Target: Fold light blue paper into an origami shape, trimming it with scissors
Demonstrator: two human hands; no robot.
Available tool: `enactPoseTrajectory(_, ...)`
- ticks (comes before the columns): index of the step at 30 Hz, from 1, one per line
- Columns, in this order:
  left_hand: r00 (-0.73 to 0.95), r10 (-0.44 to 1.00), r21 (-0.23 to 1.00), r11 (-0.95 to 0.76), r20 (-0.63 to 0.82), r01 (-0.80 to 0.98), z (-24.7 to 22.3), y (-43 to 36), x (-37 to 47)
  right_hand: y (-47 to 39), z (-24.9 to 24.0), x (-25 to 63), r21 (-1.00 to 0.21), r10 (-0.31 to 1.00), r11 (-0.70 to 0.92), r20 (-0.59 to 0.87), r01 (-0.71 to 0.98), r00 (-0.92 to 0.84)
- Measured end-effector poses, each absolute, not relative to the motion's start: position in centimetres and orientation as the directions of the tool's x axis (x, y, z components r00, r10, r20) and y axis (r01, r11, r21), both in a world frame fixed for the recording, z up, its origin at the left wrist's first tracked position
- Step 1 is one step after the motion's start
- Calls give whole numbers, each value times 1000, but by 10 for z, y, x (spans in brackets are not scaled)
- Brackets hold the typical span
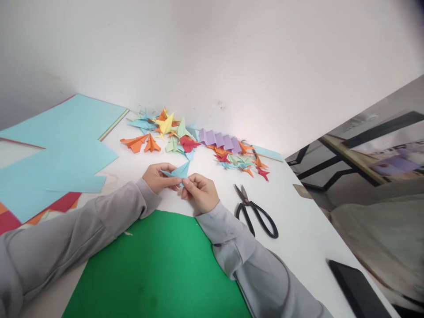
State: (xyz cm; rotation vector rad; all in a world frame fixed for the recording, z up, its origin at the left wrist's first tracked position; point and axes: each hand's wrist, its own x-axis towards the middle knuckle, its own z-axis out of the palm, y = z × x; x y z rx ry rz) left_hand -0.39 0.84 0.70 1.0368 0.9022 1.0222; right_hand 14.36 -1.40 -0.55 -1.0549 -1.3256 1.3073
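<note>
the person's left hand (160, 178) and right hand (202, 193) are pinched nearly closed on a folded blue paper (179, 171), held above the white counter (298, 229) just beyond a green sheet (159, 269); i spot black-handled scissors (247, 203) lying open near the right sleeve (228, 234).

White counter (298, 229): bare strip along right edge, passable between black-handled metal scissors (247, 202) and flat black rectangular device (356, 282). Back edge: obstructed by folded multicoloured paper figures (165, 125), white wall (212, 57) behind. Left side: flat light-blue paper sheets (62, 161), low, passable from above. Centre: blocked by left hand (159, 177) and right hand (202, 192), close together. Grey fabric sleeves (82, 227) bar low sideways passage; flat green sheet (159, 269) between them leaves room overhead.
</note>
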Motion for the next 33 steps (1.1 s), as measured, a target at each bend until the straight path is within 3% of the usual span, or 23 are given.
enactPoseTrajectory(4,270,958,972,148,-95,-184,4,9,-4,-13,-7,145,-999,982,26,33,-38,-185)
enactPoseTrajectory(11,216,966,909,216,-145,-356,-2,14,-4,-12,-7,145,-993,960,45,73,-108,-269)
enactPoseTrajectory(21,190,968,896,227,-164,-382,-3,15,-3,-13,-5,147,-986,977,27,61,-167,-202)
enactPoseTrajectory(24,183,972,919,204,-149,-338,0,14,-3,-13,-6,146,-988,984,19,45,-151,-172)
enactPoseTrajectory(29,233,963,979,169,-138,-118,12,5,0,-12,-7,144,-988,970,-10,29,-157,-242)
enactPoseTrajectory(33,238,961,982,167,-142,-88,15,2,2,-12,-8,144,-986,963,2,47,-168,-264)
